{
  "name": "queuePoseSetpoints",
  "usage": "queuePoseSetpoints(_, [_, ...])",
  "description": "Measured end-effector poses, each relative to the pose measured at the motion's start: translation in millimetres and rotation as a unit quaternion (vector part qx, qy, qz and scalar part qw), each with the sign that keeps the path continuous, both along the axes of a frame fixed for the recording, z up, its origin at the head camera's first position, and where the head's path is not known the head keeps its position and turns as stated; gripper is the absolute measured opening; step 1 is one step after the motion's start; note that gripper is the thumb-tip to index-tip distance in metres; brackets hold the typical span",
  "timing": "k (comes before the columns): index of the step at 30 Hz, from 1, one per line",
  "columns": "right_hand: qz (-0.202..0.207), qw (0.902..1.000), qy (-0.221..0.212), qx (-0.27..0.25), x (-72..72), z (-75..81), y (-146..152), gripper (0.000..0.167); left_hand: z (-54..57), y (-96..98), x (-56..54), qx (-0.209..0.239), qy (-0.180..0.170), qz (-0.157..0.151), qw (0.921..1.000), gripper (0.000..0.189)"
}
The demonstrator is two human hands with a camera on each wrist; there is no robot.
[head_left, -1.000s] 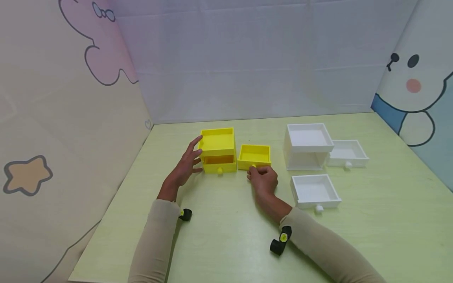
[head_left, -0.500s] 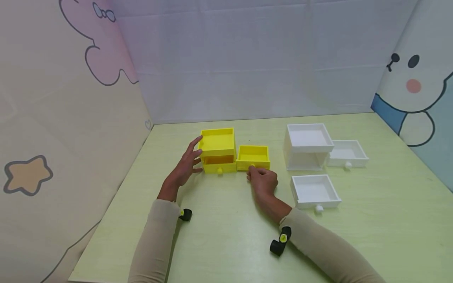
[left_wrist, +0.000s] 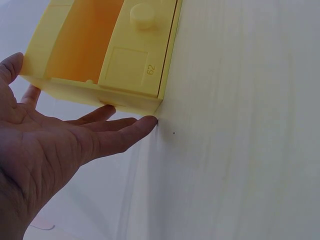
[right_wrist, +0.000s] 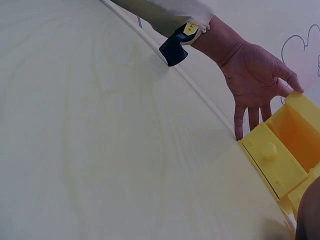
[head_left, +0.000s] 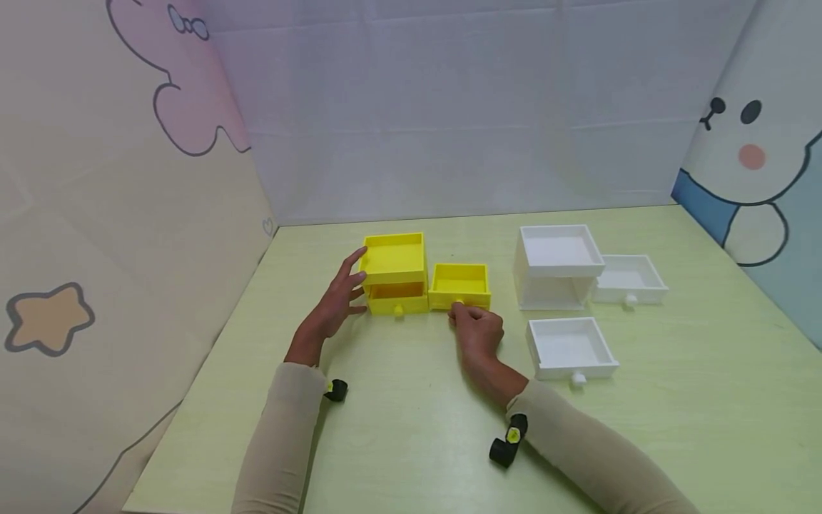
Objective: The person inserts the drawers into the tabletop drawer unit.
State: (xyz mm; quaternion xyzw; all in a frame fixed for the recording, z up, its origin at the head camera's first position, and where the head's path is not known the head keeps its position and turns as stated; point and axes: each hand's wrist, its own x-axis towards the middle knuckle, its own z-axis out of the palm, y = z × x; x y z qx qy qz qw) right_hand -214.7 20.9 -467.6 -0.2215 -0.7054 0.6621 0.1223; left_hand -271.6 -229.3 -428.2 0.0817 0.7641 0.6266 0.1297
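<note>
In the head view a small yellow drawer cabinet (head_left: 394, 265) stands left of centre, with its upper slot bare. Its lower drawer (left_wrist: 132, 57) sits inside, round knob facing out. My left hand (head_left: 334, 303) rests against the cabinet's left side, fingers spread and nearly straight; the left wrist view shows the fingertips along that wall. A loose yellow drawer (head_left: 443, 300) lies right beside the cabinet, its inside bare. My right hand (head_left: 479, 332) pinches this drawer at its front knob, which the fingers mostly cover. The right wrist view shows only a dark, blurred edge of that hand.
To the right stands a white cabinet (head_left: 528, 289) whose front is one bare opening. One white drawer (head_left: 632, 293) lies to its right, and another white drawer (head_left: 559, 372) in front of it. A light wooden table (head_left: 398, 428) carries everything; printed cloth walls surround it.
The loose yellow drawer has shifted slightly left, closer to the yellow cabinet, with my right hand at its knob. My left hand has stayed in place.
</note>
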Motion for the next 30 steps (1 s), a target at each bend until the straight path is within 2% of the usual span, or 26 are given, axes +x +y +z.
queuePoseSetpoints(23, [-0.020,0.9992,0.034,0.007,9.2,-6.1,-1,0.020,-5.0,-0.3,-2.1,0.005,-0.001,0.003,1.0000,0.055])
queuePoseSetpoints(30, [-0.022,0.9985,0.051,0.004,13.6,-6.9,-1,0.019,-3.5,-0.8,-1.8,0.006,0.001,0.004,1.0000,0.055])
